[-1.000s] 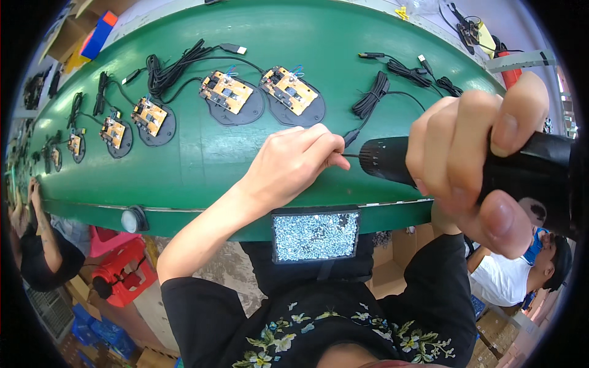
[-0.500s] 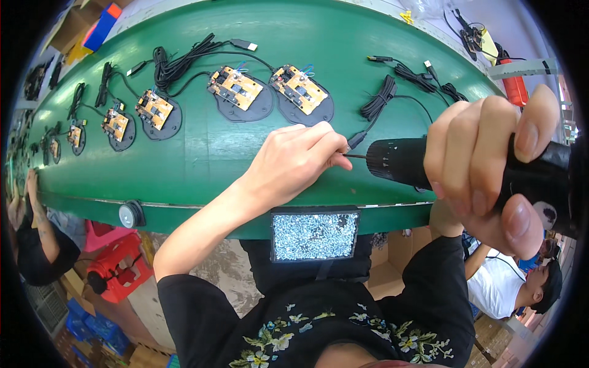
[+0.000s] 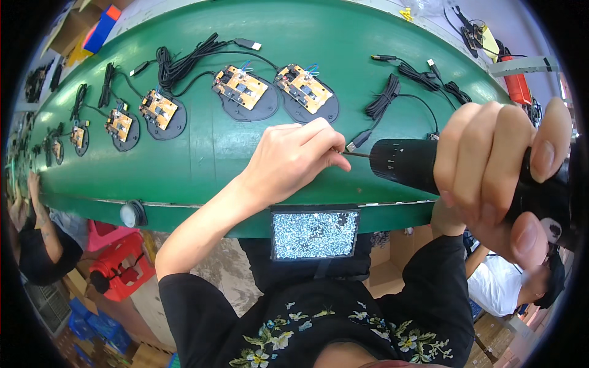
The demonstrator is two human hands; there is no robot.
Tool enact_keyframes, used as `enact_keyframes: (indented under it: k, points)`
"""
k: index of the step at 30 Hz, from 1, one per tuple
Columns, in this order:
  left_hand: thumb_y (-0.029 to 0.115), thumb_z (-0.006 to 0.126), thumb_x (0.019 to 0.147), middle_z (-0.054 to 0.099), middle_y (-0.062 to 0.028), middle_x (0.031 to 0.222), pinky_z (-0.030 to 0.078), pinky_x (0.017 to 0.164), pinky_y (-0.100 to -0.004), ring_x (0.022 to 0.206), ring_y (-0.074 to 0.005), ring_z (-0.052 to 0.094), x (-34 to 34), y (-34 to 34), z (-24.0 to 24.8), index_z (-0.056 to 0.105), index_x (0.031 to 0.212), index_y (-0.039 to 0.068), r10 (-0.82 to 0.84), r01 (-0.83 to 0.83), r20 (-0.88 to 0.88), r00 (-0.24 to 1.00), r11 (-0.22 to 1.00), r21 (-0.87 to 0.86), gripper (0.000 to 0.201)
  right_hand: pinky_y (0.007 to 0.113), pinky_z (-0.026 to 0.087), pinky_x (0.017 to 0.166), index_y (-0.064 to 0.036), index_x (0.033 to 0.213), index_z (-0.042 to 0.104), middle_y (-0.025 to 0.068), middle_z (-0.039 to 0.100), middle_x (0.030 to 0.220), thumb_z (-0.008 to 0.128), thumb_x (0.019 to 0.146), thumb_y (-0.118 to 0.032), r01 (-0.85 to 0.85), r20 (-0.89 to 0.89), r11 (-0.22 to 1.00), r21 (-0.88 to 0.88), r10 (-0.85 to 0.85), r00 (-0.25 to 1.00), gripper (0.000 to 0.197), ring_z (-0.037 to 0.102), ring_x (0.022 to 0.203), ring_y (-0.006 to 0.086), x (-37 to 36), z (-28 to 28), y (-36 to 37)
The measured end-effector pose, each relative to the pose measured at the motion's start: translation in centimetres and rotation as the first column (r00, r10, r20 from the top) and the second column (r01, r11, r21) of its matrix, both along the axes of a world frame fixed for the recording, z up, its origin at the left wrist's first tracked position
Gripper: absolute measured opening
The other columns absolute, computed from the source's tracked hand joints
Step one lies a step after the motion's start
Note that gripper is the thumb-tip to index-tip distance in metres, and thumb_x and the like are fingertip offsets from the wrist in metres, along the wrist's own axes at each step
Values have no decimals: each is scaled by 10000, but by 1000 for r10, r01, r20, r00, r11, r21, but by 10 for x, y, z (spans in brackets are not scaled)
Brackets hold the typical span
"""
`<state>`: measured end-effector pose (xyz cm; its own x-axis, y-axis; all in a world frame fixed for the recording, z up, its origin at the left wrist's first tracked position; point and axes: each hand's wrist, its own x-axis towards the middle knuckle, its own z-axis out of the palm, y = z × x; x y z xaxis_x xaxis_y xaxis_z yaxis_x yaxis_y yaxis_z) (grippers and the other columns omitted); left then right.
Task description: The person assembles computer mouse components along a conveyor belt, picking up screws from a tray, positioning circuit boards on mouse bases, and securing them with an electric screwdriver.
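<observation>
My right hand [image 3: 485,159] is wrapped round a black electric screwdriver [image 3: 396,162], held level over the green belt with its thin bit pointing left. My left hand [image 3: 300,153] is pinched at the tip of that bit; whatever sits between thumb and fingers is too small to make out. Just beyond the left hand lie two black mouse bases with a tan circuit board [image 3: 304,89] and another circuit board [image 3: 242,89] on them. A USB plug [image 3: 359,141] on a bundled black cable [image 3: 383,98] rests beside the bit.
Several more mouse bases with boards, such as one base [image 3: 162,113], line the belt [image 3: 221,159] to the left. A shallow black tray [image 3: 316,236] of small shiny pieces hangs at the near edge. Co-workers sit at far left and right. A red stool [image 3: 123,267] stands lower left.
The mouse bases and cables appear shifted slightly right. My right hand and the screwdriver have moved a little right and down; the left hand's pinch stays at the bit tip.
</observation>
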<state>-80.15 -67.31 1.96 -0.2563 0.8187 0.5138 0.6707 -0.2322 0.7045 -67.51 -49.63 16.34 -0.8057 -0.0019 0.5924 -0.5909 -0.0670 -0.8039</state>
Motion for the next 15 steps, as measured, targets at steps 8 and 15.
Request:
enact_keyframes:
  k: [8, 15]
  points:
    - [201, 833, 776, 611, -25, 791, 491, 555, -354, 629, -229, 635, -12, -4, 1, 602, 887, 84, 3, -1, -49, 999, 999, 46, 282, 229, 498, 498, -103, 1175, 450, -26, 608, 716, 761, 833, -143, 19, -30, 999, -44, -20, 999, 464, 598, 501, 95, -16, -1, -16]
    - [130, 822, 777, 625, -57, 790, 493, 573, -360, 653, -248, 640, -18, -14, 2, 622, 909, 61, -35, 35, 4, 999, 999, 3, 249, 231, 490, 487, -109, 1181, 451, -26, 612, 716, 771, 824, -146, 4, 3, 999, -41, -4, 1000, 481, 588, 481, 100, -18, 2, -24]
